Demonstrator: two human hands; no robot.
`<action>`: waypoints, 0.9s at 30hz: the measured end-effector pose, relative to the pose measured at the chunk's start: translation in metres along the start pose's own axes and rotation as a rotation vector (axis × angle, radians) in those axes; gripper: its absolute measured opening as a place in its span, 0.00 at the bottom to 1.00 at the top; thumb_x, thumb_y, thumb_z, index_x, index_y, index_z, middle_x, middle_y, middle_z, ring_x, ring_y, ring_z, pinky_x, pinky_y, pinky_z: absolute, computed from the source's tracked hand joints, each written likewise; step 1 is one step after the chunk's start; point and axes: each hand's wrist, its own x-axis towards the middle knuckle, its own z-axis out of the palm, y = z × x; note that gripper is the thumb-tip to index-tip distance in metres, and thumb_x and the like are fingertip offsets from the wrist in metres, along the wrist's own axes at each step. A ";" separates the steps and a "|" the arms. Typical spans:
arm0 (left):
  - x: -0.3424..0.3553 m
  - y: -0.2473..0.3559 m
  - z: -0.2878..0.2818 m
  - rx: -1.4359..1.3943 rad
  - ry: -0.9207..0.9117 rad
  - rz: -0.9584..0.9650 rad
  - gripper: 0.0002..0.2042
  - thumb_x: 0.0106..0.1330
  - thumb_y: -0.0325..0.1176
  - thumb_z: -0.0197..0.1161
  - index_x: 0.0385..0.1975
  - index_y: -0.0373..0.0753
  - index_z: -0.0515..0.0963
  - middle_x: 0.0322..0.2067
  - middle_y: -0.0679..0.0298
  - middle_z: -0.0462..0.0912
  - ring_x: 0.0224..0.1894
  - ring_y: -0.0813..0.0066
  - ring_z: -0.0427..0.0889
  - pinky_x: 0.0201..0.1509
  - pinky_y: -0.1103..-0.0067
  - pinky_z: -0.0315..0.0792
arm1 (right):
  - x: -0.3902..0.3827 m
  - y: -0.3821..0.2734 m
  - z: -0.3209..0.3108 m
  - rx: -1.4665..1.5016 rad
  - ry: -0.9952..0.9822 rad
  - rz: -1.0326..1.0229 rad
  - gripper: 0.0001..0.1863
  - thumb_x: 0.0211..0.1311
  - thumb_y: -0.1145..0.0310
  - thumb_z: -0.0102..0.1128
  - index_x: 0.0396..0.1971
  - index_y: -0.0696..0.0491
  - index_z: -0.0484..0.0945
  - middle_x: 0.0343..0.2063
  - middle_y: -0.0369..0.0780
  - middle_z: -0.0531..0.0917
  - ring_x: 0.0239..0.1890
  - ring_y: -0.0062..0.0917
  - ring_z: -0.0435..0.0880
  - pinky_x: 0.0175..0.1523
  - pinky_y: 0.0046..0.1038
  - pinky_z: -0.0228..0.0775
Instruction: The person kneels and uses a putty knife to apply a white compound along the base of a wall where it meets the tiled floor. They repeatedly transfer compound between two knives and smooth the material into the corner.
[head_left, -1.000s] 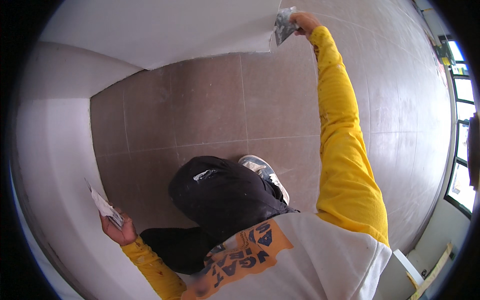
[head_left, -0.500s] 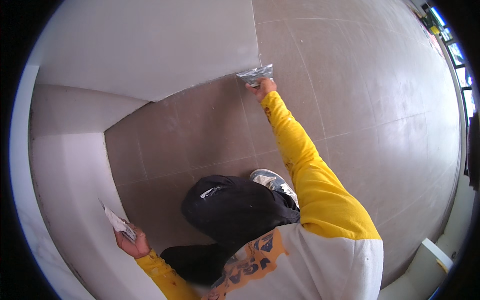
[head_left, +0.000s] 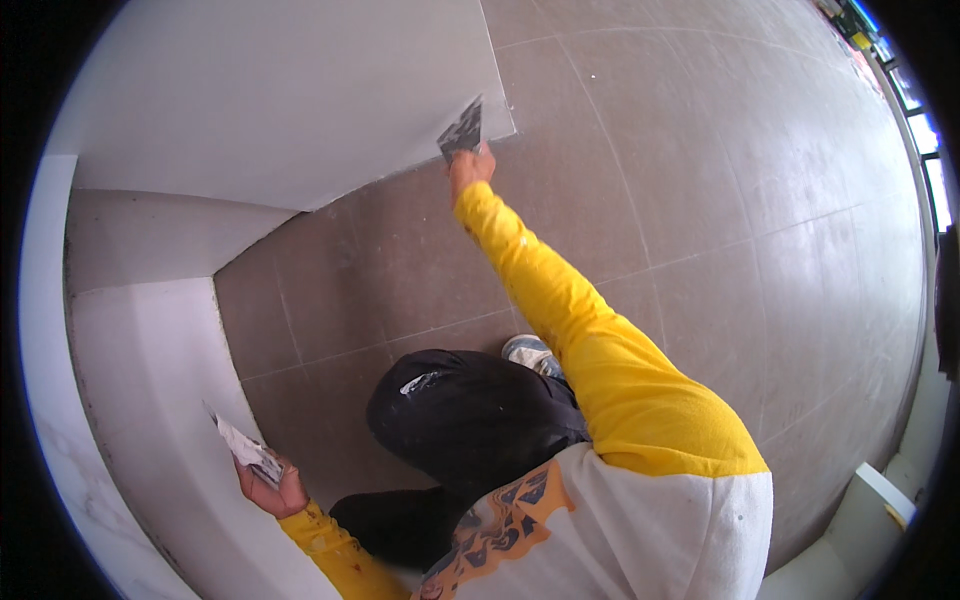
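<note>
Now the right hand [head_left: 470, 173], fingers [head_left: 484, 157] gripping a scraper [head_left: 462, 130], has shifted left from the wall [head_left: 300, 90] corner. The left hand [head_left: 277, 491] still grips a white-coated blade [head_left: 248, 450].

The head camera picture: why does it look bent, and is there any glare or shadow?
In the head view, the floor's joint lines curve and the corners go black, as a fisheye gives; in that head view, windows glare white at right and the floor has a pale sheen; in the head view's left half, the floor is darker.
</note>
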 end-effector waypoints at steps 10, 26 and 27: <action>0.013 -0.059 0.085 0.183 0.129 -0.157 0.17 0.71 0.38 0.54 0.55 0.38 0.74 0.48 0.62 0.81 0.48 0.69 0.80 0.54 0.71 0.72 | -0.218 -0.134 -0.020 -0.329 -1.422 -0.866 0.38 0.44 0.89 0.57 0.60 0.47 0.71 0.60 0.49 0.72 0.61 0.42 0.74 0.60 0.34 0.71; -0.015 0.000 -0.011 0.017 0.227 0.085 0.16 0.67 0.35 0.59 0.53 0.40 0.76 0.48 0.64 0.82 0.49 0.71 0.81 0.55 0.74 0.73 | 0.018 -0.005 -0.046 0.188 -0.054 0.442 0.26 0.62 0.79 0.48 0.61 0.53 0.62 0.59 0.45 0.69 0.54 0.46 0.74 0.49 0.50 0.77; -0.017 0.005 -0.015 -0.003 0.112 0.061 0.16 0.67 0.35 0.59 0.53 0.41 0.76 0.48 0.64 0.82 0.48 0.71 0.81 0.54 0.74 0.74 | 0.032 -0.010 -0.038 0.223 -0.038 0.442 0.24 0.63 0.78 0.48 0.60 0.53 0.63 0.58 0.45 0.70 0.54 0.46 0.74 0.49 0.51 0.77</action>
